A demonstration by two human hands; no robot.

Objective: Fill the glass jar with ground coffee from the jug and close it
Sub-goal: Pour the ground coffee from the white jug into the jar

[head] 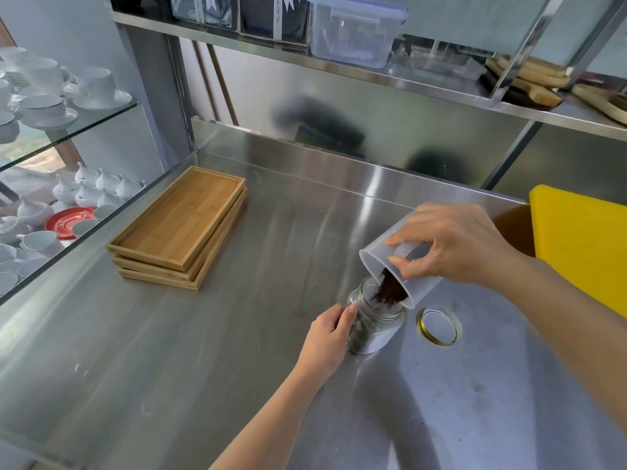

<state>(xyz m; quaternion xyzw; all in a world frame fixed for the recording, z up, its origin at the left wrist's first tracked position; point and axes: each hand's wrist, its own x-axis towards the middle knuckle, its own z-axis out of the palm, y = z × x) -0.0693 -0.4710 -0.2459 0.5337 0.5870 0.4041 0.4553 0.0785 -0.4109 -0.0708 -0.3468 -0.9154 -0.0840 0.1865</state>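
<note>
Clear glass jar [375, 322] upright on steel counter, partly filled, translucent plastic jug [390, 252] tipped over its mouth, dark ground coffee [390, 290] spilling in, gold-rimmed lid [439, 326] lying just beside

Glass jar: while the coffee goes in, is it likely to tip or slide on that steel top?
Probably tippy: the jar is narrow and holds little coffee so far. Smooth steel counter likely lets it slide. The left hand steadying its side helps; the jug rim sits right at its mouth, so a nudge could topple it.
</note>
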